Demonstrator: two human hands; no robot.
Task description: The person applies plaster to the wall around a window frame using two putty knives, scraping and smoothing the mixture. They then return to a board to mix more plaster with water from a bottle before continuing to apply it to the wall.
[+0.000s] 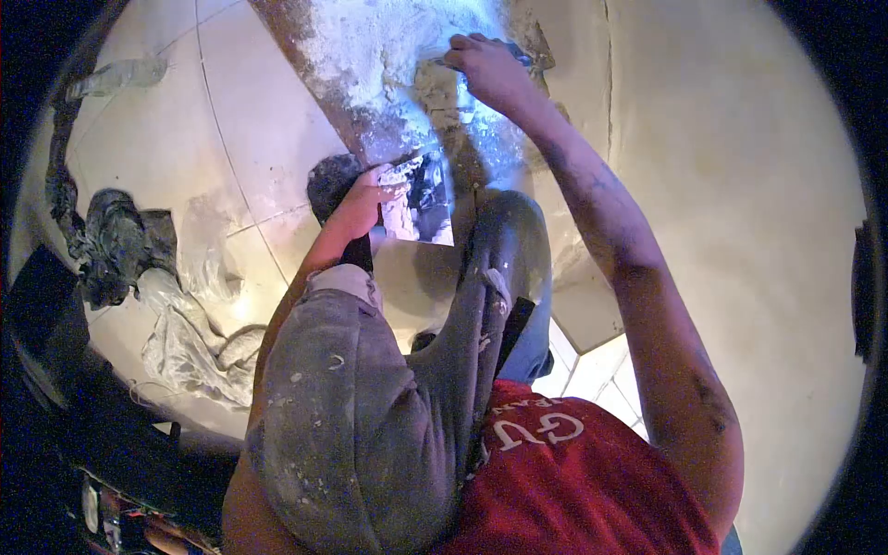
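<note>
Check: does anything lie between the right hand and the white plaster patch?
Nothing visible does. The right hand rests at the edge of the plaster patch; the left hand holds a metal plate lower down, clear of it.

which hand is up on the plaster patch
The right hand, reaching out to the plaster patch and gripping a tool; the left hand is held back, holding a plate.

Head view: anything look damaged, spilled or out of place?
The strip under the right hand is gouged and rough, patched with white plaster. Crumpled rags lie strewn on the floor tiles. The left hand's plate is smeared with plaster.
</note>
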